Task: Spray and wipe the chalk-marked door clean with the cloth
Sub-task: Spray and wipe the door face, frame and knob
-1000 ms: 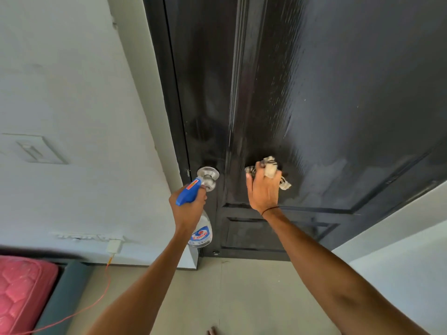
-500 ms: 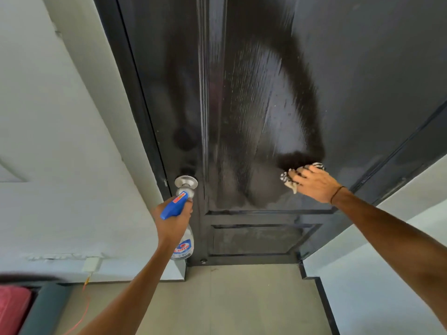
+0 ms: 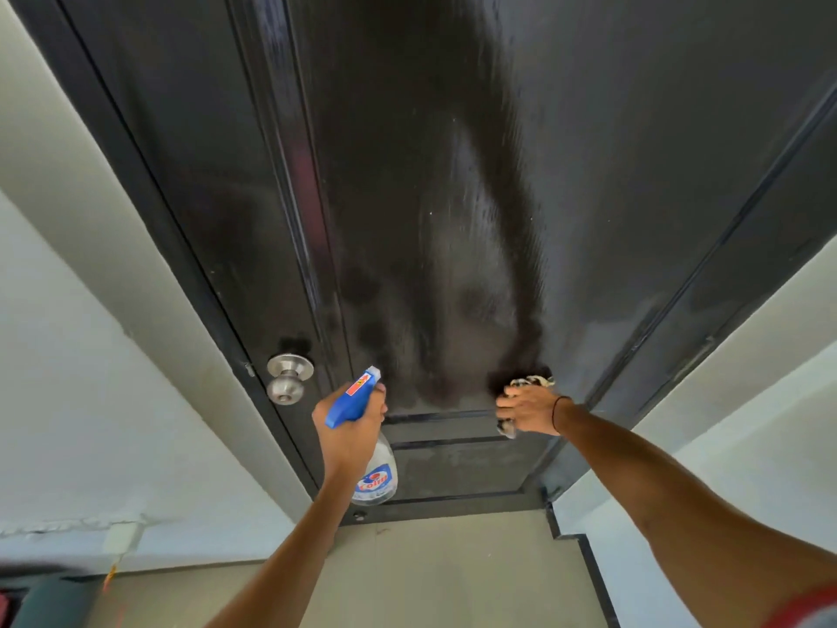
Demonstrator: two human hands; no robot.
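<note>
right hand (image 3: 527, 407) is gripping bunched cloth (image 3: 530, 383) against wet door (image 3: 589, 174) | soft, crushable | left hand (image 3: 351, 428) is clasping light, slick spray bottle (image 3: 376, 480) by neck

— Can you read anything from here?
— Only the spray bottle (image 3: 375, 478): its round blue-and-red label reads something like "Colin", blurred. The red sticker on the blue trigger head is too small to read.

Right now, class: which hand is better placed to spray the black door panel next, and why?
Left. The left hand grips the blue-headed clear spray bottle, nozzle facing the glossy black door. The right hand presses the patterned cloth against it.
</note>
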